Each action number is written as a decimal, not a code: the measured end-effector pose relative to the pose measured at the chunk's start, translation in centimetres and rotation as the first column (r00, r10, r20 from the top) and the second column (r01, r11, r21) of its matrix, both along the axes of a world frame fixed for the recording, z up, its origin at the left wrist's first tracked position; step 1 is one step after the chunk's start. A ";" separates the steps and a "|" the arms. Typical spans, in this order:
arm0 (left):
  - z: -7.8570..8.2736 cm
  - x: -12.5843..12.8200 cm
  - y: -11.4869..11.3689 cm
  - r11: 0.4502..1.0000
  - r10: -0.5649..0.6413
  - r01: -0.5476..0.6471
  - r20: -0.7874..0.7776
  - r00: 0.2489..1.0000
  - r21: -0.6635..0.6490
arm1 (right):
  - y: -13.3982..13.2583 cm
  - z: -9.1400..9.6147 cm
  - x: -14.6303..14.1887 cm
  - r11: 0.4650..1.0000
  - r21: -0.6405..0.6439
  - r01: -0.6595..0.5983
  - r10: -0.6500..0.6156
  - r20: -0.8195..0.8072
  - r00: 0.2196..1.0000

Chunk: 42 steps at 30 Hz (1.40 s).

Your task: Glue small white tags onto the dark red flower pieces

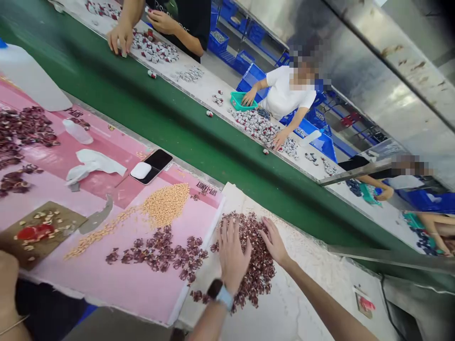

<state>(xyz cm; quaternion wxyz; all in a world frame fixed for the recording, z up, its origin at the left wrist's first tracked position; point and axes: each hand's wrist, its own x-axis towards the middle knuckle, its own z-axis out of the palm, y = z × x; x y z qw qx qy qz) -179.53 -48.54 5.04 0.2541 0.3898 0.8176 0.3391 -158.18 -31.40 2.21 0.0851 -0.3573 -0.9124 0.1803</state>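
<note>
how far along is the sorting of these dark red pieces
Done, apparently: a tan pile and spread dark red pieces lie apart on the pink sheet. In hand: left hand and right hand rest flat on a dark red heap on the white surface. Left: that heap, and more red pieces farther along.

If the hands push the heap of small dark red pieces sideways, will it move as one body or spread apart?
Probably it spreads: the heap of small dark red pieces is loose, with strays at its edges. The pieces look light and thin, so both flat hands, left hand and right hand, likely sweep them easily.
</note>
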 end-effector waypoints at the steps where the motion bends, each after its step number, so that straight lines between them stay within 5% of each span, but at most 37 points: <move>1: -0.9 1.3 2.1 1.000 0.010 -0.010 -0.028 1.000 -0.006 | 0.7 -0.8 -0.7 0.999 -0.024 -0.038 0.038 -0.001 0.999; 4: -3.3 2.2 5.2 0.996 -0.083 0.086 -0.120 0.989 0.027 | 2.2 -2.2 -2.5 0.983 -0.102 -0.154 0.152 -0.033 0.988; 7: -4.5 1.2 5.4 0.964 -0.243 0.258 -0.186 0.952 0.061 | 2.1 -2.6 -2.6 0.956 -0.162 -0.245 0.233 -0.088 0.969; 11: -4.5 1.3 5.2 0.892 -0.414 0.443 -0.225 0.882 0.093 | 0.5 -2.4 -0.5 0.924 -0.199 -0.326 0.301 -0.147 0.942; 17: -3.4 2.6 3.6 0.842 -0.502 0.533 -0.236 0.832 0.090 | -1.1 -1.6 3.1 0.900 -0.197 -0.389 0.355 -0.187 0.916; 20: -2.4 4.5 0.9 0.906 -0.393 0.419 -0.260 0.882 0.052 | -1.2 -1.7 4.9 0.948 -0.158 -0.275 0.239 -0.218 0.946; 22: -2.0 7.0 -1.3 0.987 -0.144 0.158 -0.301 0.943 0.023 | -1.5 -2.2 5.7 0.982 -0.137 -0.133 0.097 -0.244 0.965; 24: -2.1 10.0 -3.0 0.993 0.116 -0.120 -0.325 0.938 0.009 | -2.1 -2.9 6.0 0.991 -0.133 -0.026 -0.010 -0.264 0.964; 26: -2.8 12.6 -3.8 0.981 0.175 -0.194 -0.326 0.929 -0.027 | -2.9 -3.4 5.9 0.990 -0.137 0.023 -0.060 -0.279 0.958; 31: -4.4 14.6 -2.1 0.955 0.265 -0.296 -0.350 0.898 -0.035 | -5.2 -3.4 5.1 0.982 -0.159 0.100 -0.148 -0.322 0.935; 35: -4.7 14.6 -0.9 0.969 0.239 -0.245 -0.345 0.908 0.027 | -7.0 -3.3 4.4 0.964 -0.222 0.149 -0.225 -0.375 0.899; 42: -5.6 15.3 -0.1 0.950 0.272 -0.223 -0.228 0.935 0.220 | -9.1 -3.9 2.6 0.883 -0.394 0.254 -0.439 -0.507 0.741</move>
